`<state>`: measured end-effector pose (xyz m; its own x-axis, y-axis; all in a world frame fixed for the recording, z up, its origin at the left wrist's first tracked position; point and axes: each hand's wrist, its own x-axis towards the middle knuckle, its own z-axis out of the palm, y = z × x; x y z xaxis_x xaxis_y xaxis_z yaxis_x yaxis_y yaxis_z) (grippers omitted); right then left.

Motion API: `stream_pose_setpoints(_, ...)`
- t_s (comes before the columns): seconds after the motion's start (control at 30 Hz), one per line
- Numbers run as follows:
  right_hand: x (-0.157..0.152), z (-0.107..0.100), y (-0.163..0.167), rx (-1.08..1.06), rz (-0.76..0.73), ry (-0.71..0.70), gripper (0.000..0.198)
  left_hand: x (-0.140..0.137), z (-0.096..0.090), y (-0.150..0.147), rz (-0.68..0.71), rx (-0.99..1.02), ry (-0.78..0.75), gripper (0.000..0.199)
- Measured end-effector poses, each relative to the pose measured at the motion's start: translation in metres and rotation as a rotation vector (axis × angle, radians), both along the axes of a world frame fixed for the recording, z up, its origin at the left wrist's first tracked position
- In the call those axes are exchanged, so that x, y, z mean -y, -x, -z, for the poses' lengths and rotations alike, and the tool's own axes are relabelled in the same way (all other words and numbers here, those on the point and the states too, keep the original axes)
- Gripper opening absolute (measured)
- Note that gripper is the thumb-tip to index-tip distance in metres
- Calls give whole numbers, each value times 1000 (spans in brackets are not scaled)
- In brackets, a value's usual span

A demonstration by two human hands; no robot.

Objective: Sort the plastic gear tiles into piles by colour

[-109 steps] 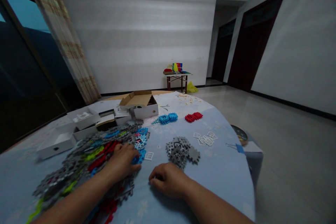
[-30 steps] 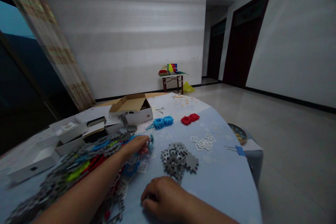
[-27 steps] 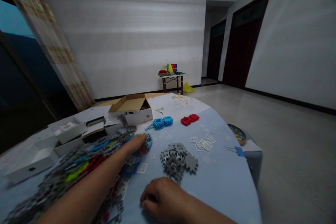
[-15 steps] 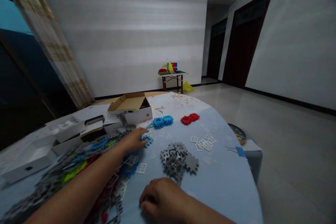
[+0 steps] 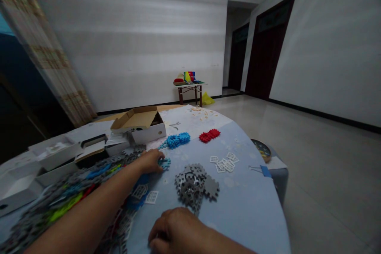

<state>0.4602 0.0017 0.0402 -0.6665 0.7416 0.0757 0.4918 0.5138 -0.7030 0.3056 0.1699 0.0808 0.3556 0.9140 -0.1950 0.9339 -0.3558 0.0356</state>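
Observation:
My left hand point(image 5: 151, 161) reaches over the heap's far end, thumb and fingers closed on the edge of a light-blue toothed building piece point(image 5: 165, 162). At the front of the table my right hand point(image 5: 177, 228) rests with its fingers curled in; the inside of the grip is hidden. Just beyond it lies a pile of grey toothed pieces point(image 5: 193, 184). Past my left hand sits a cluster of bright blue pieces point(image 5: 178, 140), with red pieces point(image 5: 209, 135) to its right. Under my left forearm spreads a mixed heap of mostly grey pieces point(image 5: 101, 168).
White window-like lattice pieces point(image 5: 224, 163) lie right of the grey pile. Open white boxes point(image 5: 56, 151) and a cardboard-lidded box point(image 5: 149, 133) line the left and back. A blue binder clip point(image 5: 265, 171) grips the cloth edge. A stool point(image 5: 281, 170) stands beyond the table edge.
My left thumb and fingers have closed on the light-blue piece's edge. My right hand stays curled. The whole view has shifted slightly, so everything appears further left.

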Motion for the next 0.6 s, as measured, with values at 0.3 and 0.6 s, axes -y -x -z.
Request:
stream_pose_setpoints(0.3, -4, 4, 0, 6, -42, 54, 32, -24, 9, -54, -47, 222, -81, 56)
stream_pose_setpoints(0.6, -6, 2, -4, 44, -57, 85, 27, -36, 34, -64, -64, 346, -149, 53)
